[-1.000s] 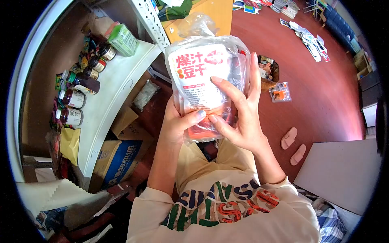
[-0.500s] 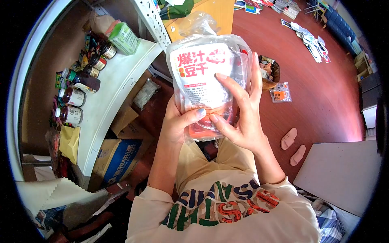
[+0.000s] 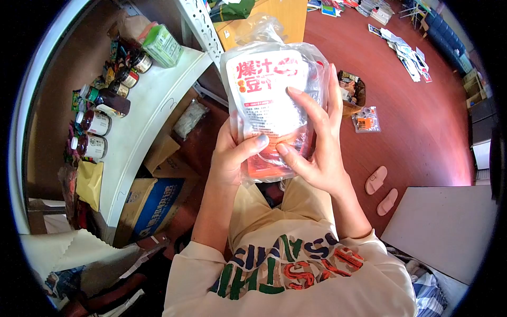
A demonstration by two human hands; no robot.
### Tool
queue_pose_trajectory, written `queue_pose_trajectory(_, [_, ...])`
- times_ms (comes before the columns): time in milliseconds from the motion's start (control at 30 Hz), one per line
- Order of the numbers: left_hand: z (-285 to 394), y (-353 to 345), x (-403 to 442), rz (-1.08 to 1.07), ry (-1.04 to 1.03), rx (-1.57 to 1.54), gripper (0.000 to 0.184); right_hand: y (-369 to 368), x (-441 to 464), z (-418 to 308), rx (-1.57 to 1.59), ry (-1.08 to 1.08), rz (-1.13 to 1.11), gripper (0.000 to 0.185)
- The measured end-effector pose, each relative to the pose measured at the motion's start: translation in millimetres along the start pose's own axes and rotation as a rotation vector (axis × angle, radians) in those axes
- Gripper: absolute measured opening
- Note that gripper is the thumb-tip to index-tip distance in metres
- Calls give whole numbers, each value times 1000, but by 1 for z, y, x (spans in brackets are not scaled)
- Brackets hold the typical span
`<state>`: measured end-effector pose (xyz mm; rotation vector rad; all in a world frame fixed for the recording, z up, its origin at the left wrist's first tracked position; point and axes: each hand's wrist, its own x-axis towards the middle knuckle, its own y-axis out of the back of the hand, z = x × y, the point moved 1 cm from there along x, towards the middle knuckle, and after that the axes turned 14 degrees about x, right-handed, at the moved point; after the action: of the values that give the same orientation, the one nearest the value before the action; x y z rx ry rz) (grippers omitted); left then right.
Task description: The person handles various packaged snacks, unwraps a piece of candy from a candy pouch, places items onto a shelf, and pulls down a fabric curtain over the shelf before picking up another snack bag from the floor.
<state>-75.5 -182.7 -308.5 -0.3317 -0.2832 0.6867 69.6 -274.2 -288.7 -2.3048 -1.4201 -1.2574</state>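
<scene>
Gripping a dried-tofu bag (image 3: pixel 264 117) with left hand (image 3: pixel 230 152) on its left, right hand (image 3: pixel 322 156) on its right, can't really see behind it tho.

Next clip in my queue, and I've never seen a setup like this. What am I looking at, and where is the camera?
There is no machine here, just a person's bare hands. The single camera is worn on the head, looking forward and down; its wide view bends straight edges. The left hand and right hand together hold a clear plastic package with a white printed label. On the white shelf to the left are jars, a green box and a yellow packet. Pink slippers and scattered papers lie on the red floor.
</scene>
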Motion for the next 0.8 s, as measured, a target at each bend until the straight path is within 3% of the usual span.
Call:
queue_pose_trajectory(333, [2, -1, 0, -8, 28, -31, 56, 2, -2, 5, -54, -3, -48, 71])
queue_pose_trajectory(400, [3, 1, -2, 37, 30, -30, 56, -1, -4, 13, 274, 40, 61, 88])
queue_pose_trajectory(500, [1, 10, -7, 101, 38, -109, 56, -1, -6, 20, 742, -240, 383, 100])
queue_pose_trajectory(567, [0, 21, -15, 107, 81, -151, 54, 1, -23, 44, 786, -524, 267, 91])
queue_pose_trajectory(600, [1, 23, -20, 117, 64, -147, 54, 2, -24, 52, 902, -587, 54, 81])
queue_pose_trajectory(633, [2, 25, -24, 172, 75, -127, 52, -2, -44, 69, 1045, -801, 15, 78])
queue_pose_trajectory(700, [3, 31, -29, 251, 54, -97, 51, -22, -46, 54, 1130, -922, 79, 72])
queue_pose_trajectory(800, [1, 66, -55, 358, 131, -39, 52, -39, -38, 57, 1130, -889, -85, 62])
